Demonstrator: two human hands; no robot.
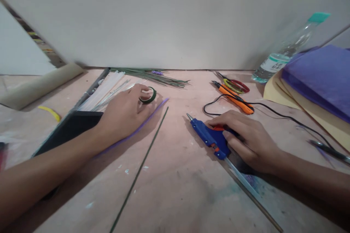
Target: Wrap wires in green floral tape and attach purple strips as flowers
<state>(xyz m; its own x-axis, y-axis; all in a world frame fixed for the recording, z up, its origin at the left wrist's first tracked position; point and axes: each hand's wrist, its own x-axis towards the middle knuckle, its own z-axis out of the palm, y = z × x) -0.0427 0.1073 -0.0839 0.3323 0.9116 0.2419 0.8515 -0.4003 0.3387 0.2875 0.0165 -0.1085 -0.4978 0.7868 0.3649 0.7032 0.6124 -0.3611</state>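
Observation:
My left hand [124, 111] holds a small roll of dark green tape [148, 95], its fingers curled at the roll's near side. A thin purple strip [136, 128] runs beneath that hand and forearm. Between the hands lies a straight green stem wire [144, 162]. My right hand [247, 140] is closed around the handle of a blue hot glue gun [206, 134], whose metal nozzle points away to the left. Out of the gun's back end sticks a pale glue stick [240, 174]. Part of the handle is hidden by my fingers.
Green stems [164, 78] and white sticks [105, 89] lie behind my left hand. An orange utility knife [235, 98], scissors [236, 85] and a black cord [290, 116] are beyond my right hand. A water bottle [287, 52] stands by purple sheets [319, 69]. A cardboard tube [43, 85] lies left.

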